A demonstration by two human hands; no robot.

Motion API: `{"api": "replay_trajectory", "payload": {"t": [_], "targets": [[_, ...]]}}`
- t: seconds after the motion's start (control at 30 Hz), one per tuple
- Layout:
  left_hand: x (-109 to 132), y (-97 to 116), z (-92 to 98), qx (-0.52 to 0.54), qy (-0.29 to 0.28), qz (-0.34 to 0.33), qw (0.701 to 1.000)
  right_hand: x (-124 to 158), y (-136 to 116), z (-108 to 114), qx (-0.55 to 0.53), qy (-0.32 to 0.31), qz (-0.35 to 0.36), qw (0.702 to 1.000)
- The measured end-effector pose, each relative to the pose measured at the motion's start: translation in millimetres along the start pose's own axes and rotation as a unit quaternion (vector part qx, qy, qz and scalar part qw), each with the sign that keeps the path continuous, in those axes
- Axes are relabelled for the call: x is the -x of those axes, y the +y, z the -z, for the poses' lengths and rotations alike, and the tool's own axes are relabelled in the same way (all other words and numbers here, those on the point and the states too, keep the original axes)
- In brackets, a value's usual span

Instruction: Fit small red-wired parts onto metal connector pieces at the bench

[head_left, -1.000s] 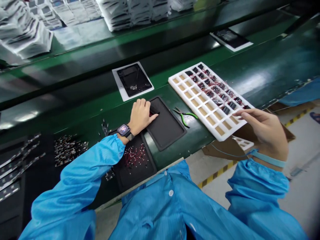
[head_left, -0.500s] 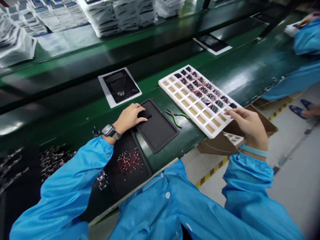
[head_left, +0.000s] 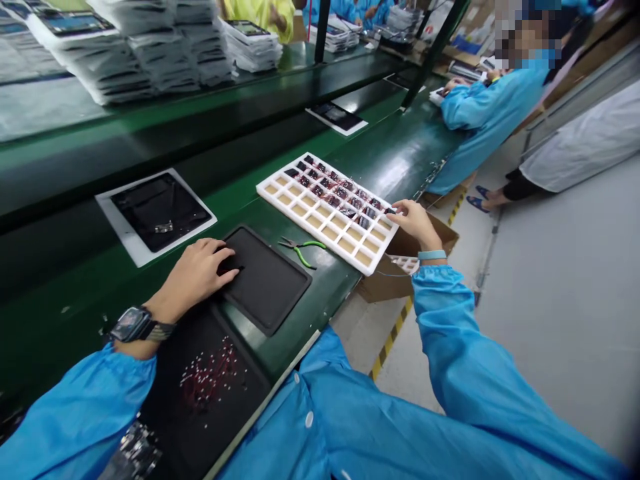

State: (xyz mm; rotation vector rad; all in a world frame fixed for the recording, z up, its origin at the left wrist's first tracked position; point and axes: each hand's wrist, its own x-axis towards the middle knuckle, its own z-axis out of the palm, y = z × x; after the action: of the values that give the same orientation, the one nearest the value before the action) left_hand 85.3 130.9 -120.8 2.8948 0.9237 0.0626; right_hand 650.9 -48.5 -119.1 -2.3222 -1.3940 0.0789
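Note:
My left hand [head_left: 200,270] rests at the left end of a black rubber mat [head_left: 267,283], its thumb and fingers around a small black part, mostly hidden. At the near right corner of a white compartment tray [head_left: 327,233], my right hand [head_left: 415,220] has its fingertips closed over a small black part [head_left: 391,211]. Black parts with red wires [head_left: 330,190] fill the far compartments of that tray. Green-handled pliers [head_left: 305,250] lie between mat and tray. A dark tray with red wires [head_left: 213,373] sits in front of my left wrist.
A tablet panel on a white sheet [head_left: 160,210] lies beyond my left hand, another panel [head_left: 337,117] farther off. Wrapped stacks [head_left: 125,60] stand at the back left. An open cardboard box [head_left: 383,287] is below the table edge. A co-worker in blue [head_left: 480,107] is at right.
The view has swung right, so the table things appear farther left. My right hand still touches the tray's near right corner. My left hand remains on the mat.

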Motion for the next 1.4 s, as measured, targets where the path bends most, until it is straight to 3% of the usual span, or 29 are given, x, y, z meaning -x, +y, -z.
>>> {"api": "replay_trajectory", "payload": {"t": [0.13, 0.47, 0.73, 0.9, 1.0, 1.1, 1.17, 1.27, 1.4], "targets": [[2.2, 2.8, 1.8, 0.002, -0.002, 0.013, 1.0, -13.4, -3.5, -5.8, -0.008, -0.022, 0.034, 0.999], [0.7, -0.5, -3.3, 0.019, 0.004, 0.017, 1.0, -34.3, -7.4, 2.0, -0.134, -0.085, -0.038, 0.987], [1.6, -11.4, -17.3, 0.05, 0.035, 0.003, 0.998, -19.8, -12.3, 9.1, -0.232, 0.001, -0.068, 0.97], [1.1, -15.6, -21.7, 0.052, 0.04, -0.007, 0.998, 4.0, -4.5, 16.4, -0.33, 0.099, -0.084, 0.935], [1.0, -15.8, -22.0, 0.049, 0.034, -0.008, 0.998, 14.9, -10.8, 22.7, -0.38, 0.117, -0.075, 0.915], [0.5, -12.9, -19.9, 0.044, 0.031, 0.004, 0.999, 19.4, -34.1, 27.0, -0.419, 0.082, -0.049, 0.903], [-0.3, -9.2, -17.6, 0.045, 0.031, 0.009, 0.998, 20.4, -61.0, 26.8, -0.437, 0.002, -0.009, 0.899], [-0.4, -2.6, -13.6, 0.049, 0.038, 0.017, 0.998, 23.6, -118.1, 18.2, -0.443, -0.171, 0.095, 0.875], [9.6, 5.7, -4.5, 0.024, 0.064, 0.029, 0.997, 40.3, -213.7, -18.5, -0.387, -0.321, 0.247, 0.828]]}}
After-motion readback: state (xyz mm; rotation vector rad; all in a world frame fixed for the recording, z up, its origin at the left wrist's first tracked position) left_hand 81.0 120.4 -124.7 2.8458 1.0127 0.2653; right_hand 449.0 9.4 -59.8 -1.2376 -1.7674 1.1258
